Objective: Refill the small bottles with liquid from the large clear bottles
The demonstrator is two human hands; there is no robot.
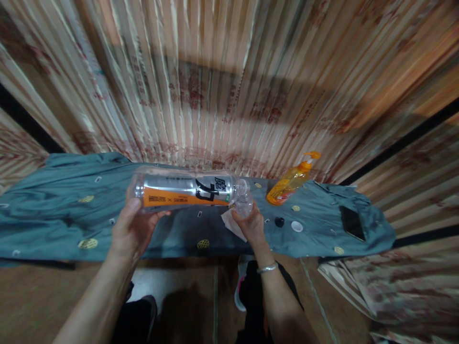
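A large clear bottle (186, 188) with a silver and orange label lies sideways in the air over the cloth-covered table. Its base end is gripped by my left hand (134, 224). At the mouth end, my right hand (251, 222) has its fingers round a small clear bottle (244, 203), whose opening is against or close to the large bottle's mouth. Whether liquid passes between them cannot be made out. Beneath my right hand lies a white sheet (231, 223), partly covered.
An orange pump bottle (287, 186) stands right of my hands. Near it are a black cap (279, 221) and a white round lid (297, 226). A phone (352, 223) lies at the right end of the green tablecloth (201, 239). Patterned curtains (215, 95) hang behind.
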